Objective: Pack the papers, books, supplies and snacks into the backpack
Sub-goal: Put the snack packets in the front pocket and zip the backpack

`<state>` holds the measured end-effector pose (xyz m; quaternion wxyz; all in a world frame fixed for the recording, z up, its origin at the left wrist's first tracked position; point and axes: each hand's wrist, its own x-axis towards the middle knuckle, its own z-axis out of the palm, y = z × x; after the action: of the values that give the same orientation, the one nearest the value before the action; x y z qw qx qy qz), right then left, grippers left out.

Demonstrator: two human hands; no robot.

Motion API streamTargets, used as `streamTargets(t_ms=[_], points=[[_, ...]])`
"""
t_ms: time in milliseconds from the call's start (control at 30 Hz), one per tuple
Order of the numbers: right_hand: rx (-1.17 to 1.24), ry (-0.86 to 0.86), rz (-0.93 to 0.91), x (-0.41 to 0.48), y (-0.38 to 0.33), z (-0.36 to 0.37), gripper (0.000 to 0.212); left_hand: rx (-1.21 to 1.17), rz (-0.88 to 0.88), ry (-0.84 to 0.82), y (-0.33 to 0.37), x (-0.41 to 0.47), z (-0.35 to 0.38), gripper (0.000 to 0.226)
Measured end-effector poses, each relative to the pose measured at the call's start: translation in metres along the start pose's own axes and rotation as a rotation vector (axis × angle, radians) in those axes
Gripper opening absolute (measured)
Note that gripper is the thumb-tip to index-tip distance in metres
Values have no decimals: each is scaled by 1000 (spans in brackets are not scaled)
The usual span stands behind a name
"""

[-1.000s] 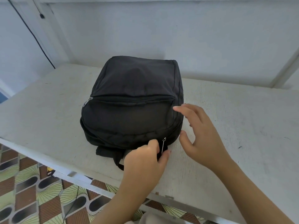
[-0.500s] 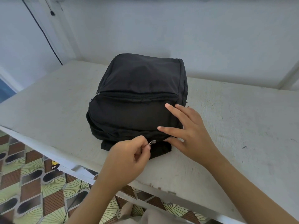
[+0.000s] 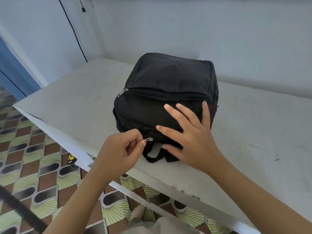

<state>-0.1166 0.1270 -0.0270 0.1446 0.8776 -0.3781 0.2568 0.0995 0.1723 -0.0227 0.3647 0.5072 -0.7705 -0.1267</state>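
A black backpack (image 3: 168, 85) lies flat on a white table (image 3: 253, 125), its carry handle (image 3: 152, 155) toward me. My left hand (image 3: 120, 149) pinches the small metal zipper pull (image 3: 149, 139) at the near edge of the bag. My right hand (image 3: 190, 135) lies on the front panel with fingers spread and straight, pressing the fabric down. A second metal zipper pull (image 3: 122, 93) sits at the left end of the front pocket zip. No papers, books, supplies or snacks are in sight.
The table's front edge (image 3: 135, 196) runs diagonally below my hands, with patterned floor tiles (image 3: 33, 166) beneath. A black cable (image 3: 74, 31) hangs down the wall at the back left. A small yellow and black object (image 3: 70, 158) lies on the floor.
My left hand has drawn the zipper pull leftward along the bag's near edge. My right hand has slid from the bag's right corner onto its front panel, fingers spread.
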Motion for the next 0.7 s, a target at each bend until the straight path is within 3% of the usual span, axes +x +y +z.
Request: streamTargets(t_ms=[67, 133, 400, 700], points=[[-2, 44, -5, 1, 0, 7, 19, 6, -11, 19, -4, -2, -2, 24], [7, 83, -17, -3, 2, 11, 13, 25, -32, 55, -12, -3, -7, 26], [69, 110, -12, -10, -4, 15, 16, 172, -275, 237, -82, 2, -36, 29], [95, 130, 0, -16, -8, 15, 21, 246, -228, 208, -118, 67, -48, 28]])
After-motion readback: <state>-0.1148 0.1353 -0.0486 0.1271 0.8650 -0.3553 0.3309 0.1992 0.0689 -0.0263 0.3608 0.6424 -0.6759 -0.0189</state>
